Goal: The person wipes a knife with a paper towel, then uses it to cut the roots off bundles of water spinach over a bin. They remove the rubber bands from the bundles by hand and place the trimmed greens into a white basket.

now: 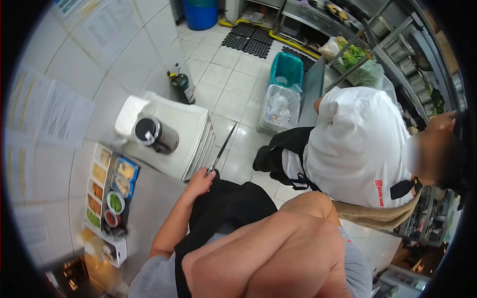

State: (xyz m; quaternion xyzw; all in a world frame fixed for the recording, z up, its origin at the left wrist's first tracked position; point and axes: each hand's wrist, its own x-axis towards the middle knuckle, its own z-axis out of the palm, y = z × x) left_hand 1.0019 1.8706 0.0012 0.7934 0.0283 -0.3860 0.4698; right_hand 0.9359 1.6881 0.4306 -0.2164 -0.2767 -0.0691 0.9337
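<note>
My left hand [199,183] is closed round the handle of a long thin knife [224,144], whose dark blade points forward and away from me over the tiled floor. It is beside my black apron [226,201], just off the corner of the metal counter. Very near the camera, my right hand [268,253] is a large shape low in the view. Its fingers cannot be made out, nor can anything in them.
A co-worker in a white shirt [355,144] stands close on the right. On the left are a metal counter [149,203] with food containers [98,180] and a white stack [191,124] bearing a flask [161,136]. Bins [280,107] stand ahead.
</note>
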